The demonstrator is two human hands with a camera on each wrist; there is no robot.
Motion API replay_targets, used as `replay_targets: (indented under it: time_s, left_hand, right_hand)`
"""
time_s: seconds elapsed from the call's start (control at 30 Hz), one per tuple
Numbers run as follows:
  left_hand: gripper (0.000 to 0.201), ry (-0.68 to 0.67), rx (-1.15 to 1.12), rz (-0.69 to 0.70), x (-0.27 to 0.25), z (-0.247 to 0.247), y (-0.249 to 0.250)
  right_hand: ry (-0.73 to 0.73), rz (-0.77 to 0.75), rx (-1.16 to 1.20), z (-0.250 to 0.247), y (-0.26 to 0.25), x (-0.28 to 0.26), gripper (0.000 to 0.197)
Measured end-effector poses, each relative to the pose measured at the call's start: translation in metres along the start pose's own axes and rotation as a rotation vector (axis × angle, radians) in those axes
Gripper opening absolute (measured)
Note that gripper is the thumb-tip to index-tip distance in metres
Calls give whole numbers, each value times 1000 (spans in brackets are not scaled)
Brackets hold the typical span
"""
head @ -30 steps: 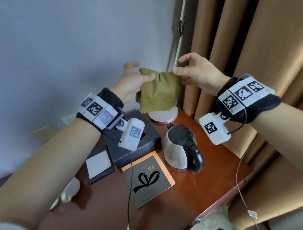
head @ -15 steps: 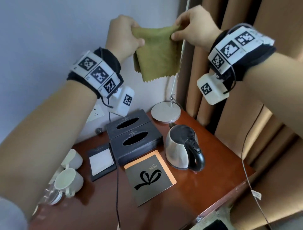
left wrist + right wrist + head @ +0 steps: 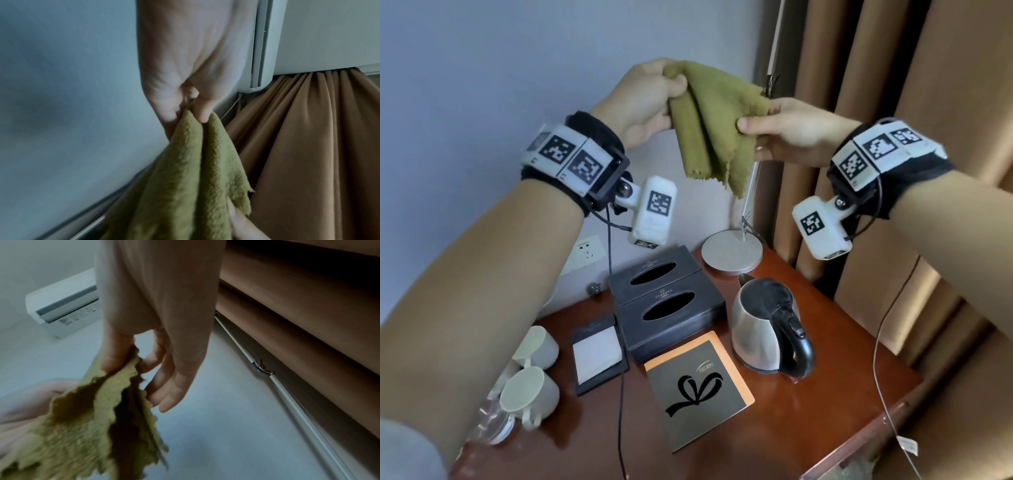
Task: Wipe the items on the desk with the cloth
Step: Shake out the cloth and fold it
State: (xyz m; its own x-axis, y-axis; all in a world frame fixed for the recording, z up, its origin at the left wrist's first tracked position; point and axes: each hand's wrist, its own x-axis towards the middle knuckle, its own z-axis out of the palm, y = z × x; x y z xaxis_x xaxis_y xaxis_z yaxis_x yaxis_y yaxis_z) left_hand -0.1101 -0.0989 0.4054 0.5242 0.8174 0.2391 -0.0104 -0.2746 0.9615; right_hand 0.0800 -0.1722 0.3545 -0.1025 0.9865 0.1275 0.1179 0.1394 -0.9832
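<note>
Currently, both hands are holding the olive-green pile cloth (image 3: 714, 126) in the air, well above the red-brown wooden desk (image 3: 835, 404). The left hand (image 3: 643, 99) is pinching one upper corner between thumb and fingers; the right hand (image 3: 787, 132) is pinching the opposite edge, its remaining fingers hanging loosely curled. The cloth is hanging partly folded — not yet touching any item. Judging by this, wiping is still outstanding for the steel kettle with black handle (image 3: 770, 329), the black tissue boxes (image 3: 664, 301), the grey ribbon-printed booklet (image 3: 698, 394) and the pale ceramic mugs (image 3: 530, 394) — no item is showing signs of wiping.
</note>
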Motion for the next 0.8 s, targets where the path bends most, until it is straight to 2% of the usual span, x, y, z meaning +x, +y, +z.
replay_targets:
  time_s: [0.03, 0.2, 0.27, 0.33, 0.4, 0.47, 0.53, 0.6, 0.7, 0.8]
  left_hand:
    - [19, -12, -19, -15, 1, -1, -2]
    - [28, 6, -83, -117, 0, 4, -11]
    - [27, 21, -74, -124, 2, 9, -13]
    - [28, 44, -92, -122, 5, 15, -14]
    - [31, 57, -162, -141, 8, 18, -16]
    - [35, -14, -219, -207, 8, 21, -20]
    - [33, -162, -130, -313, 8, 24, -30]
    - [20, -252, -12, -417, 7, 28, -44]
    - [4, -179, 42, -416, 16, 33, -67]
    - [14, -137, -3, -372, 33, 40, -87]
  right_hand:
    - [25, -7, 20, 1, 2, -1, 10]
    - [208, 42, 247, 8, -8, -6, 25]
    - [169, 36, 302, 9, -8, -7, 36]
    - [136, 46, 247, 9, -5, -6, 42]
    - [204, 74, 164, 7, 2, -3, 24]
    - [292, 82, 142, 1, 8, 0, 9]
    - [339, 77, 146, -7, 11, 3, 8]
    - [379, 77, 150, -14, 15, 4, 8]
    - [467, 100, 125, -26, 25, 6, 6]
    - [504, 141, 142, -35, 40, 9, 7]
